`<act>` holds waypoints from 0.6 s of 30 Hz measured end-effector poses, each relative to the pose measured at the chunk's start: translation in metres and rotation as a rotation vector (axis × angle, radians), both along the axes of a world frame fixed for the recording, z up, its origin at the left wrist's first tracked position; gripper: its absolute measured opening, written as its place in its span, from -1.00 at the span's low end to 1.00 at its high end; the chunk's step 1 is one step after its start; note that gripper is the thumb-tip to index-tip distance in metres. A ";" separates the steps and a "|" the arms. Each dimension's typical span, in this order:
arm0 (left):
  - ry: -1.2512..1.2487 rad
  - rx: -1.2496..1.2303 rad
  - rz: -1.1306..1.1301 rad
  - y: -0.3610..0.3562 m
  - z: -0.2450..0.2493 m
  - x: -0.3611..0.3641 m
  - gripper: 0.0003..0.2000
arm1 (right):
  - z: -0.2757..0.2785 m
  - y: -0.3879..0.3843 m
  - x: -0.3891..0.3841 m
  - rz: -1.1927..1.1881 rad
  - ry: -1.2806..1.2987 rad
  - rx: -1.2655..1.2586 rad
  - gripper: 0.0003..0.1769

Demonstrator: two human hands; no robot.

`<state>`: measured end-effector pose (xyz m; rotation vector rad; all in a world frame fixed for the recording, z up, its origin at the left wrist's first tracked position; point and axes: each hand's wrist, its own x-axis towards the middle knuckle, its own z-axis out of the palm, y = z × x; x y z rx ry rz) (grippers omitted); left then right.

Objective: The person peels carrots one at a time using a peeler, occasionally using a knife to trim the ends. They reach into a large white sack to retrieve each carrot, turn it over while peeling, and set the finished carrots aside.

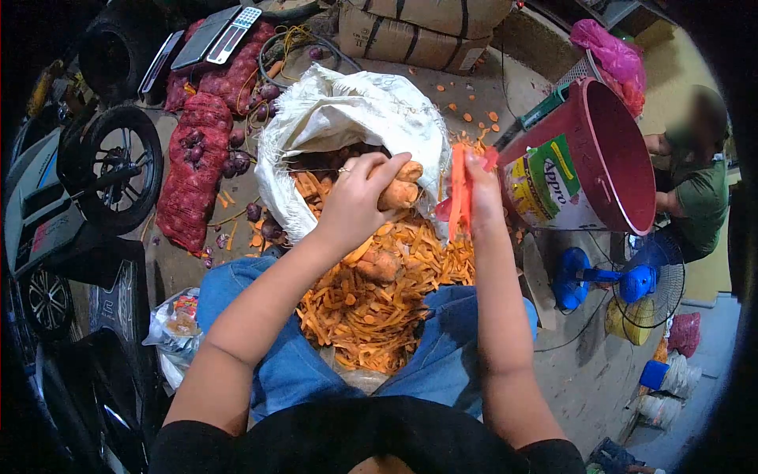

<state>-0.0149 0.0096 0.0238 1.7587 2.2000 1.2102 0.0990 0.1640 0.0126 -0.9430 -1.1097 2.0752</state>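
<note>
My left hand (pixel 359 193) is closed around stubby orange carrots (pixel 399 195), with two rounded ends showing past the fingers. In my right hand (pixel 483 186) is a bright red peeler (pixel 459 193), held upright just right of the carrots and apart from them; its blade is not clear. Both hands are above the mouth of a white woven sack (pixel 395 103), which lies open with orange pieces inside. Between my knees lies a heap of carrot peelings (pixel 363 316), with a whole carrot (pixel 377 266) on top.
A maroon bucket (pixel 624 150) stands tilted in view at right, near a blue fan (pixel 639 280) and a seated person (pixel 699 197). Red net sacks of onions (pixel 196 174), a scale (pixel 229 35) and a motorbike wheel (pixel 122 170) are at left. Cartons (pixel 418 35) lie behind.
</note>
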 end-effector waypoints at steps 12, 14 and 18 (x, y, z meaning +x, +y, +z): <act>0.394 0.625 -0.074 -0.005 -0.009 -0.012 -0.56 | 0.004 -0.028 -0.009 0.501 0.607 -0.326 -0.76; 0.469 0.650 -0.119 -0.010 -0.008 -0.014 -0.60 | 0.000 -0.023 -0.008 0.716 0.790 -0.353 -0.75; 0.643 0.765 -0.030 -0.012 -0.008 -0.010 -0.63 | -0.003 -0.028 -0.008 0.734 0.835 -0.268 -0.73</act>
